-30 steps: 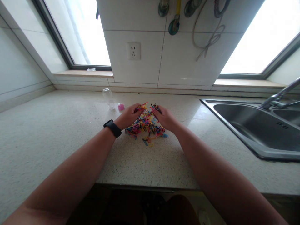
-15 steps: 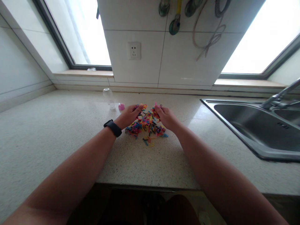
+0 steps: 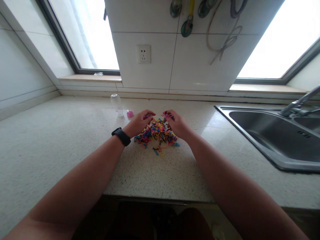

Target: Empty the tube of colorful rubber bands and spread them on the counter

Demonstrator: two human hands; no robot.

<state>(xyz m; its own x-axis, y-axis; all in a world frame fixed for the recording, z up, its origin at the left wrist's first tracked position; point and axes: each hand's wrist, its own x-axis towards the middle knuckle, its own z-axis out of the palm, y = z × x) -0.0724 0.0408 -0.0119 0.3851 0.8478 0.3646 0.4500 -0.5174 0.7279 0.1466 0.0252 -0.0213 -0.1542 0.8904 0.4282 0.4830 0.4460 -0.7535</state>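
A loose pile of small, many-coloured rubber bands [image 3: 157,131] lies on the speckled countertop between my hands. Curled at the pile's left side, my left hand [image 3: 140,122] has some bands between thumb and fingers; a black watch [image 3: 121,136] is on that wrist. My right hand [image 3: 178,124] is closed on a clump of pink and dark bands [image 3: 168,115] at the far right of the pile. To the left of the hands stand a clear plastic bottle [image 3: 116,106] and a round pink cap [image 3: 130,114].
A steel sink [image 3: 262,133] with a faucet [image 3: 295,103] is set into the counter at the right. Behind the counter, the tiled wall carries a socket [image 3: 143,54], pipe valves and a tied cord [image 3: 226,43]. Windows are on both sides.
My fingers have shifted on the bands: the left fingers now reach out over the pile more, and the right hand shows a bigger clump. The bottle and cap have stayed put.
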